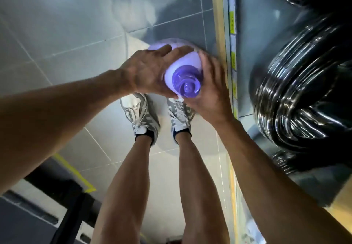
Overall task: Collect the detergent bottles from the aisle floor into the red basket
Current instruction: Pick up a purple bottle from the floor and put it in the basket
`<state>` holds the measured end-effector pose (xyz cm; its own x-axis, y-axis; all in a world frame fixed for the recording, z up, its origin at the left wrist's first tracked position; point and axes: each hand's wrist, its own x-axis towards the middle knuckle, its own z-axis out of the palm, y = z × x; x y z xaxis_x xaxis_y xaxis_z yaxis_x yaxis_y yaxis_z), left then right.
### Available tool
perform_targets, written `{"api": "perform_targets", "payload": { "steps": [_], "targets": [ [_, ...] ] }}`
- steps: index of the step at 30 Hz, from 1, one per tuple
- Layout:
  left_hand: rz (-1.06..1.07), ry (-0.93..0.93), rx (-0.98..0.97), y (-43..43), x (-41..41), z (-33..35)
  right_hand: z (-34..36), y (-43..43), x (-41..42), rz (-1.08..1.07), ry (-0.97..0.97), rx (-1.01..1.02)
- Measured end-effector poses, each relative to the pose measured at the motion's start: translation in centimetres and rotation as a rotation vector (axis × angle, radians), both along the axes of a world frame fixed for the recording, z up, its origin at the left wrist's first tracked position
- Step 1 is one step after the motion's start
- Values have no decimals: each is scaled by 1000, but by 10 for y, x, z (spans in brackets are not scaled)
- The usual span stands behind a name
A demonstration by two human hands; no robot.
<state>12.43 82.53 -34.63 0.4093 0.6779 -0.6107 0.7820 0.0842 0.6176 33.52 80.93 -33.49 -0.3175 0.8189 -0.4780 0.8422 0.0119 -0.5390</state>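
Lilac plastic, smooth and likely slippery: the detergent bottle [182, 60] hangs above the person's shoes, left hand [146, 72] and right hand [209, 91] clasping its sides. It looks bulky and heavy; two-handed suits

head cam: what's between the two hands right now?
The detergent bottle, pale body with a purple cap facing the camera. The left hand and the right hand press its opposite sides, above the shoes. Seen in the head view.
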Motion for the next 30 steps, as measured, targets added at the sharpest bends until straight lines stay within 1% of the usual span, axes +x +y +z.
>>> {"api": "perform_targets", "payload": {
  "steps": [3,7,10,14,17,20,22,25,28,30],
  "targets": [
    [48,29,6,-19,-14,-7,-7,14,-2,234,-54,-27],
    [109,42,126,-29,-22,0,-10,27,-16,367,-62,-9],
    [197,43,85,-32,-23,5,-7,37,-26,434,-41,-23],
    [300,44,57,-35,-24,15,0,47,-37,548,-55,58],
    [312,91,158,-44,-35,30,12,52,-46,604,-34,109],
    [333,142,189,-62,-57,59,42,44,-69,670,-7,132],
    [345,189,176,-76,-75,96,80,36,-89,713,-4,127],
    [356,281,176,-89,-96,184,159,36,-116,793,22,149],
    [408,373,193,-110,-122,299,268,36,-156,913,57,177],
    [491,384,208,-133,-143,381,352,30,-186,994,49,208]
  ]
}}
